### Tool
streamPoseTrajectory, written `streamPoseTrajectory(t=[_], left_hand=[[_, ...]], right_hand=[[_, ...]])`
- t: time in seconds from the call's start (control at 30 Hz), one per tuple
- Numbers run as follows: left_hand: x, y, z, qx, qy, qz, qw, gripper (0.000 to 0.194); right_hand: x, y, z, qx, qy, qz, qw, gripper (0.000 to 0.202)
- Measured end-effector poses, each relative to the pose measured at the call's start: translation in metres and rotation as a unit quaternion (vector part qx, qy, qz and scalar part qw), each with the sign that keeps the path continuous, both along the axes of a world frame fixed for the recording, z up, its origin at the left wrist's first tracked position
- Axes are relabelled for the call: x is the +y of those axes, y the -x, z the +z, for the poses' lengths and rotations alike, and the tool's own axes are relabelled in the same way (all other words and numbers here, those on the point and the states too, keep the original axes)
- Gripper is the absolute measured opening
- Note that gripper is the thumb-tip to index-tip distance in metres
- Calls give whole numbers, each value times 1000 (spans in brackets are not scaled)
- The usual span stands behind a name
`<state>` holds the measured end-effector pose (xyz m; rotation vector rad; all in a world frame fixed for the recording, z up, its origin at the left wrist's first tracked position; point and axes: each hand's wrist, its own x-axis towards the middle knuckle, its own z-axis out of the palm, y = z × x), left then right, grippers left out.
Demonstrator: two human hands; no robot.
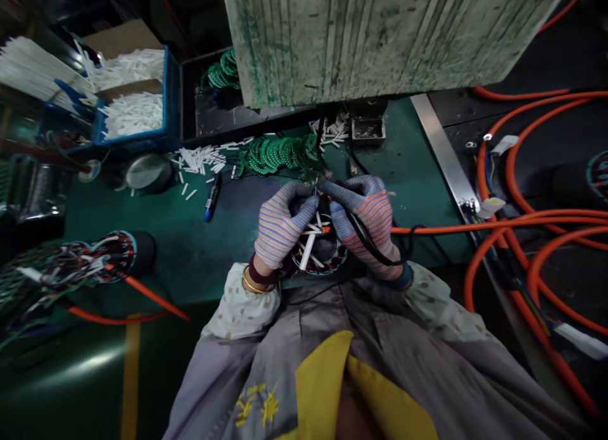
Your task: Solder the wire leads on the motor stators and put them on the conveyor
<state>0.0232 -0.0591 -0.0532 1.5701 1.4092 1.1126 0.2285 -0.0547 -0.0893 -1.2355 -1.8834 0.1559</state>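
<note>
Centre of the frame, my left hand (281,228) and right hand (363,215) pinch in close above the wound ring (324,263), seemingly to steady fine wire ends I can't clearly make out.

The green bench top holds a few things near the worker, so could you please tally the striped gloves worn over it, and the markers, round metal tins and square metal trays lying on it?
Striped gloves: 2 (left glove, right glove)
Blue marker: 1
Round metal tin: 1
Square metal tray: 1
Total: 5
</note>
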Motion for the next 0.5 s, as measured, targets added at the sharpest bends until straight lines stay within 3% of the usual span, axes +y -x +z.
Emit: streamPoseTrajectory(t=[0.27, 0.37, 0.5], left_hand=[[-1, 1, 7, 15, 25, 12, 999, 25], [-6, 3, 12, 127, -8, 39, 991, 17], [-2, 6, 13, 308, -83, -1, 948, 7]], right_hand=[[-4, 2, -9, 7, 20, -32, 999, 37], [-5, -2, -9, -26, 40, -34, 998, 36], [-1, -10, -3, -104, 110, 53, 987, 27]])
